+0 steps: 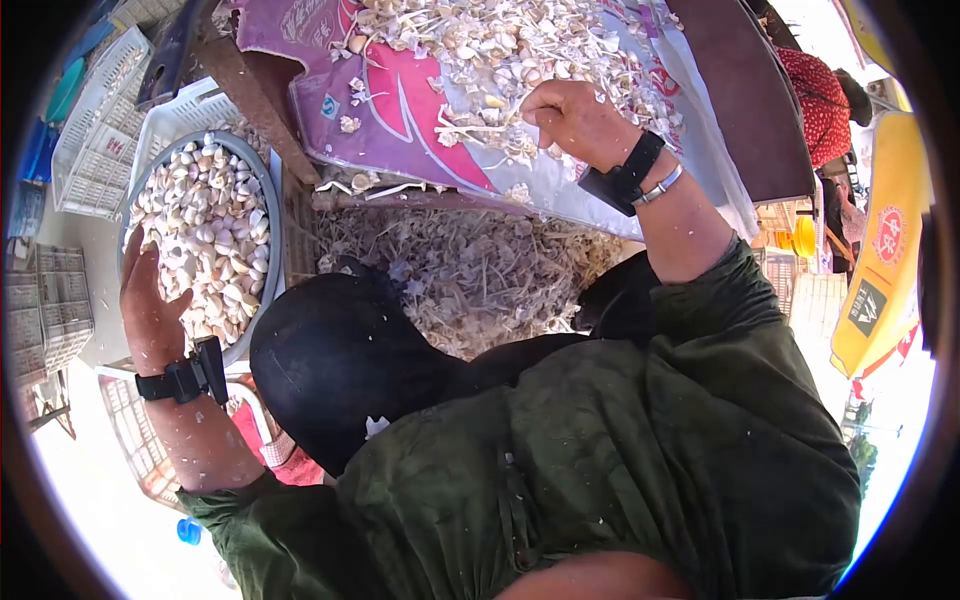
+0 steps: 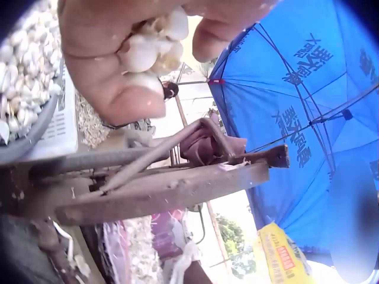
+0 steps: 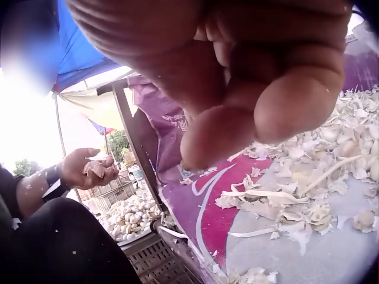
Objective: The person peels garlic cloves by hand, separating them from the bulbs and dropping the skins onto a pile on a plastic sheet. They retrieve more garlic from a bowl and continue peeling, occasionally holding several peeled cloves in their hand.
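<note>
My left hand (image 1: 155, 305) is over the left side of a grey basin (image 1: 272, 215) of garlic cloves (image 1: 205, 230). In the left wrist view its curled fingers hold several pale cloves (image 2: 154, 53) in the palm. My right hand (image 1: 585, 122) is above the purple and pink sheet (image 1: 370, 110), beside loose garlic and dry skins (image 1: 500, 50). Seen from the right wrist, that hand (image 3: 237, 77) has bent fingers, with thumb and fingertip close together and no object visible between them; part of the palm is in shadow.
A heap of skins and stalks (image 1: 470, 270) lies below the sheet's near edge, by the dark-clothed knee (image 1: 330, 360). White plastic crates (image 1: 100, 130) stand at the left. A wooden bar (image 1: 262, 110) separates basin and sheet. Behind are a blue canopy (image 2: 308, 118) and a person in red (image 1: 815, 105).
</note>
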A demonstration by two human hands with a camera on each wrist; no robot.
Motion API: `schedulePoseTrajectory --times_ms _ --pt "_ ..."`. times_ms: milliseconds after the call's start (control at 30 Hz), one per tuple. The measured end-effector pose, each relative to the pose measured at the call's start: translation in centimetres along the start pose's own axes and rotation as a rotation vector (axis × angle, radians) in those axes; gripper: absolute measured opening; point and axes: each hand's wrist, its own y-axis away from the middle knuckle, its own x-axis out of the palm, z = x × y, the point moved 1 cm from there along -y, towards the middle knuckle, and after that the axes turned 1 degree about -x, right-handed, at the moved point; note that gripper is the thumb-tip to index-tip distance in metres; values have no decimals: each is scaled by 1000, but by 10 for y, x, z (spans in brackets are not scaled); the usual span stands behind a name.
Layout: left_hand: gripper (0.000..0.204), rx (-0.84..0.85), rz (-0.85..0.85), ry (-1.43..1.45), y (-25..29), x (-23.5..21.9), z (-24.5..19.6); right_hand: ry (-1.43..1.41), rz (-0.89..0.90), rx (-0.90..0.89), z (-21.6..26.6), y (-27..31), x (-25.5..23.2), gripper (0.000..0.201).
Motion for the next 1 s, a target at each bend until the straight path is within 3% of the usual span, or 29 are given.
schedulePoseTrajectory --times_ms 67,133,167,200,233,267,300,333,400,467,533,567,667,733,767,800,833,867,933,967,1000 --pt "51 56 62 -64 -5 -19 12 61 1 28 -23 -17 7 5" --pt "50 50 -34 -112 17 4 -15 239 27 -82 -45 -37 16 5" --pt "47 -9 101 115 21 8 -23 -85 18 178 -47 -45 21 9" --pt "44 -67 235 342 26 12 -31 -88 22 177 -58 -52 25 9" --pt "47 -57 357 340 33 23 -42 226 -9 -105 -70 -58 29 13" --pt "47 -59 355 338 41 35 -55 538 -42 -388 -75 -60 33 17" --pt "43 -48 463 374 51 49 -70 548 36 -192 -65 -63 33 18" --pt "40 -37 571 408 60 63 -83 544 35 -193 -53 -65 33 18" --pt "39 -28 573 404 76 92 -106 563 153 65 -38 -68 33 20" --pt "38 -14 577 401 83 119 -117 437 129 -21 -55 -67 33 19" --pt "39 -55 674 331 82 151 -111 154 -40 4 -38 -50 27 18" --pt "39 -110 687 337 80 169 -104 -172 -37 290 -8 -36 16 21" --pt "33 -347 683 458 81 228 -69 -444 13 190 27 9 9 11" --pt "29 -549 820 475 90 256 -44 -535 52 38 40 38 15 11" --pt "29 -549 827 468 94 266 -31 -573 88 42 39 50 19 9" --pt "26 -565 894 480 98 274 -20 -524 96 72 46 61 20 8" --pt "23 -580 961 494 100 280 -12 -376 48 -17 45 69 23 9" --pt "23 -584 967 491 104 283 -10 -226 5 -103 44 75 26 10" --pt "19 -601 892 432 111 285 -5 -91 -13 -103 50 85 27 11" --pt "19 -415 865 330 113 287 -3 45 -32 -109 53 87 28 13" --pt "19 -418 866 326 114 289 -2 41 -33 -105 56 89 30 13"
